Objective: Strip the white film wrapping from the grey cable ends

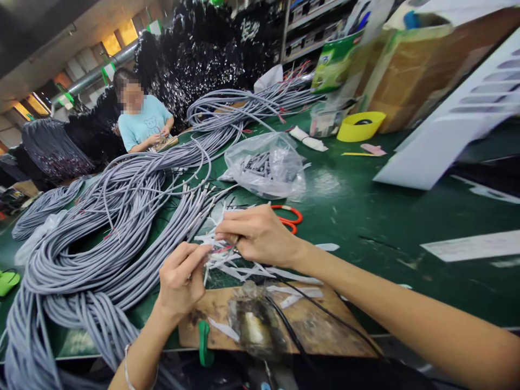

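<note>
A short length of thin red wire (223, 249) stretches between my two hands, above a heap of white strips. My left hand (182, 276) pinches its left end between thumb and fingertips. At the other end, the fingers of my right hand (262, 234) are closed around the wire; the exact grip is partly hidden. White strips (231, 268) lie scattered beneath both hands. Just beyond my right hand show the orange-red handles of scissors (293, 221). Below my hands, a small metal device (255, 325) sits on a worn wooden board (312, 325).
Coiled grey cables (101, 216) fill the left of the green table (345, 216). Behind my hands lies a clear bag (268, 165) of small dark parts. A yellow tape roll (361, 127) and cardboard box (406, 70) stand back right. Another person (144, 119) sits across.
</note>
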`<control>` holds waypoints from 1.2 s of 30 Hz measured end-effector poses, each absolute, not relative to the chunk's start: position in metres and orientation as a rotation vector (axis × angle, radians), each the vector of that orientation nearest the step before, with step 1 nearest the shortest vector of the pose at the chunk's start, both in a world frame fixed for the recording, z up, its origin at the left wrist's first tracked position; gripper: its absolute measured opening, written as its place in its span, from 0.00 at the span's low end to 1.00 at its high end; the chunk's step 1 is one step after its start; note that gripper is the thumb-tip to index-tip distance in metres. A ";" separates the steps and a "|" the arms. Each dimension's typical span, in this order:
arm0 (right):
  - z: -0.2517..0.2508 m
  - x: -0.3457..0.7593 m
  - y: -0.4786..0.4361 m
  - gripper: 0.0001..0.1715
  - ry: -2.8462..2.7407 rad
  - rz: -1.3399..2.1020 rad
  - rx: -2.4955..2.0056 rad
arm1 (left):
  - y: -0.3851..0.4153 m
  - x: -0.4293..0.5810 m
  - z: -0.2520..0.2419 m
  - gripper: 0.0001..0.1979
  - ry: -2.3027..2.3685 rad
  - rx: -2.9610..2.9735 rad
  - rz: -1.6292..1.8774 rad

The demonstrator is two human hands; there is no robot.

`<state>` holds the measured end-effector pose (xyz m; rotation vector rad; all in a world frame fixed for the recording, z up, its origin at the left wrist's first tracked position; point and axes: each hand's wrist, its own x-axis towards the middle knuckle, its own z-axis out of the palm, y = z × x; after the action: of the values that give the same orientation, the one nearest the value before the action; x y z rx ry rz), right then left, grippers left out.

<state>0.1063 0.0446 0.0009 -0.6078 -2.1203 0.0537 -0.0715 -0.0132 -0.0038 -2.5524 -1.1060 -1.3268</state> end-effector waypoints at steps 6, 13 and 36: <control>0.003 0.099 0.056 0.13 -2.032 0.816 -0.659 | -0.015 -0.071 0.000 0.08 -1.361 -2.470 -1.734; 0.005 0.123 0.072 0.10 -2.535 0.846 -0.971 | -0.004 -0.071 0.000 0.13 -2.082 -2.345 -2.463; 0.001 0.104 0.048 0.15 -2.309 0.492 -0.917 | -0.009 -0.074 0.003 0.14 -1.627 -2.354 -3.187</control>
<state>0.1037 0.0484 0.0012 -0.9171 -2.3092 0.4924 -0.0740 -0.0087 0.0030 -2.3545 -1.6274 -3.1869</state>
